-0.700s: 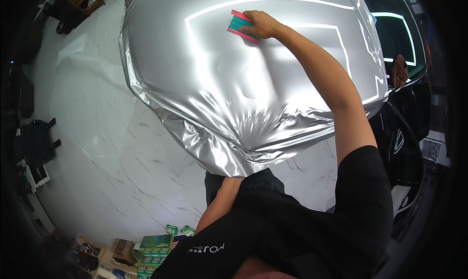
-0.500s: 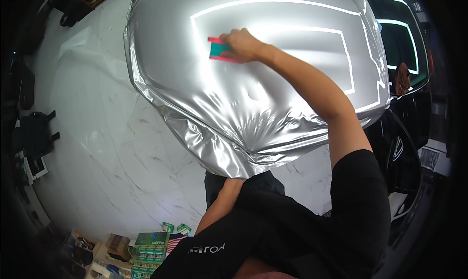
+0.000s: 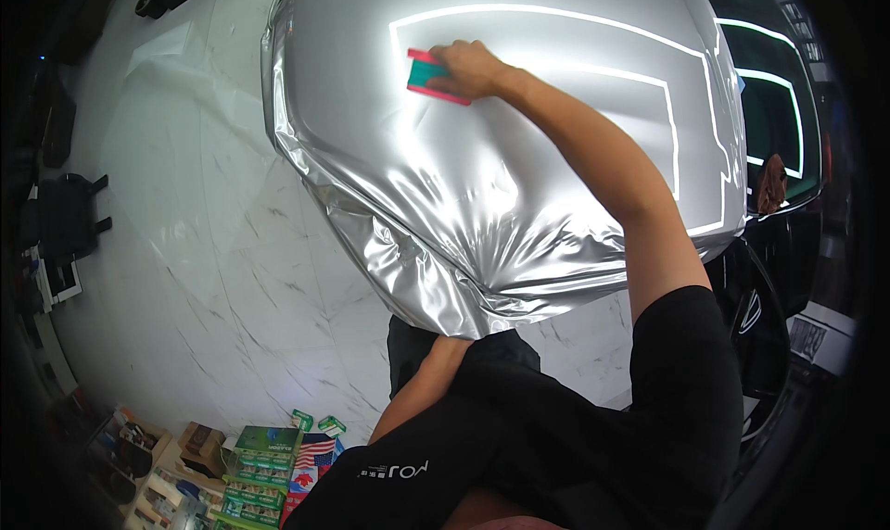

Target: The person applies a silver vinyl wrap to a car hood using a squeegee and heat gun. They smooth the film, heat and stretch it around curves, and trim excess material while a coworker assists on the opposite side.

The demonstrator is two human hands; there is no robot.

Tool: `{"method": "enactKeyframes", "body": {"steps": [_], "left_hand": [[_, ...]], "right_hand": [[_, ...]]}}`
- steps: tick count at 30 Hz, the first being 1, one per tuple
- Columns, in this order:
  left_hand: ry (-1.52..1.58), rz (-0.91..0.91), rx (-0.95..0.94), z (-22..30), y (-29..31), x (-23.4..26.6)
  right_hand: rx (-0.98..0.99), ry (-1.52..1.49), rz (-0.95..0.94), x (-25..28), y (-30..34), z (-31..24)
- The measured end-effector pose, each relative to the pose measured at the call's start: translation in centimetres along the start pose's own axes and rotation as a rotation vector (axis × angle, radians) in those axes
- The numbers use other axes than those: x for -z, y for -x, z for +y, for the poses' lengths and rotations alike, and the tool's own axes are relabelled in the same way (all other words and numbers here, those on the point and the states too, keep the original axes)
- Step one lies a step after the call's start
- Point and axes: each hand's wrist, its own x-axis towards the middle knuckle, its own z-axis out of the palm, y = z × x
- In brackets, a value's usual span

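A sheet of silver vinyl film (image 3: 352, 85) drapes over a car's bonnet, smooth at the top and gathered into creases toward me. My right hand (image 3: 470, 69) reaches far across it, closed on a squeegee (image 3: 426, 72) with a teal middle and pink-red edges. The squeegee lies against the film. Near my body, my left hand (image 3: 452, 345) is at the film's loose near corner, its fingers hidden by the sheet. Taut folds run from the bonnet down to that corner, which looks gripped.
On the right are the car's dark windscreen (image 3: 774, 76), a brown cloth (image 3: 771, 185) and black bodywork. Clear backing film (image 3: 176, 113) lies on the marble floor (image 3: 250, 298). Green boxes (image 3: 264, 470) and a brown carton (image 3: 202, 445) stand lower left; a black stool-like object (image 3: 69, 217) is farther left.
My right hand and the squeegee sit slightly higher and farther right in the picture. The whole view has shifted a little too. My left hand stays at the film's corner.
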Motion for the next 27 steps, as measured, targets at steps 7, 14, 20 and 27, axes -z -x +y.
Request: {"method": "enactKeyframes", "body": {"steps": [7, 14, 20, 27], "left_hand": [[-0.012, 0.033, -0.026, -0.1, -0.1, 0.8], [-0.018, 0.038, -0.040, -0.2, -0.7, 1.4], [-0.014, 0.051, -0.056, -0.1, -0.6, 1.5], [-0.010, 0.043, -0.075, -0.1, -1.2, 1.3]], "right_hand": [[0.255, 0.013, -0.319, -0.4, 0.0, -6.4], [0.098, -0.021, -0.153, 1.2, -7.0, -1.8], [0.231, 0.106, -0.341, 0.1, -6.5, -8.8], [0.357, -0.103, -0.334, 0.7, -4.6, -7.2]]}}
